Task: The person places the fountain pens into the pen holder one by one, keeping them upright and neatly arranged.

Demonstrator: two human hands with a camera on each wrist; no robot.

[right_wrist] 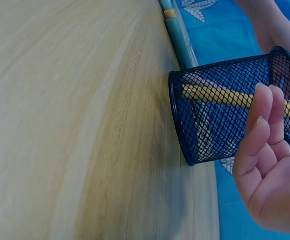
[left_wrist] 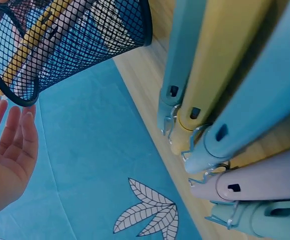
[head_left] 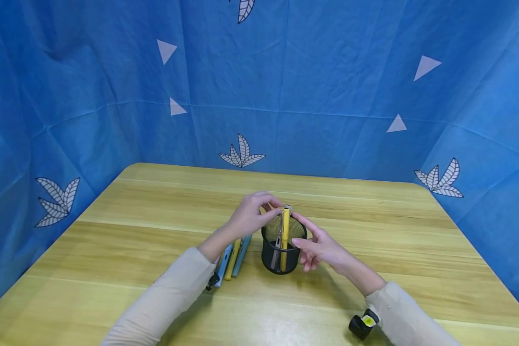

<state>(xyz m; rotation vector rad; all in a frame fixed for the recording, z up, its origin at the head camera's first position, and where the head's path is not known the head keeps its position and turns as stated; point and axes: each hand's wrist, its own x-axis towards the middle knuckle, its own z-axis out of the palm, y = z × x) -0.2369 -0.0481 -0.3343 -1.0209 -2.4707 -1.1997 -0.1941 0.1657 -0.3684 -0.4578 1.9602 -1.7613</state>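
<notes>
A black mesh pen holder (head_left: 281,262) stands upright on the table. Inside it lean a yellow pen (head_left: 285,230) and a pale lilac pen (head_left: 278,245). My left hand (head_left: 253,211) reaches over the rim from the left, thumb and forefinger at the top of the yellow pen, pinching it. In the left wrist view its other fingers (left_wrist: 30,132) extend below the rim. On the opposite side, my right hand (head_left: 322,247) holds the holder by the rim, thumb in front and forefinger behind. Its remaining fingers (right_wrist: 257,125) lie along the mesh in the right wrist view.
Several capped pens lie side by side left of the holder, among them a teal pen (left_wrist: 182,55), a yellow one (left_wrist: 220,60), a light blue one (left_wrist: 255,100), a lilac one (left_wrist: 265,177) and a mint-green one (left_wrist: 280,217). A blue curtain (head_left: 281,86) hangs behind the wooden table (head_left: 372,230).
</notes>
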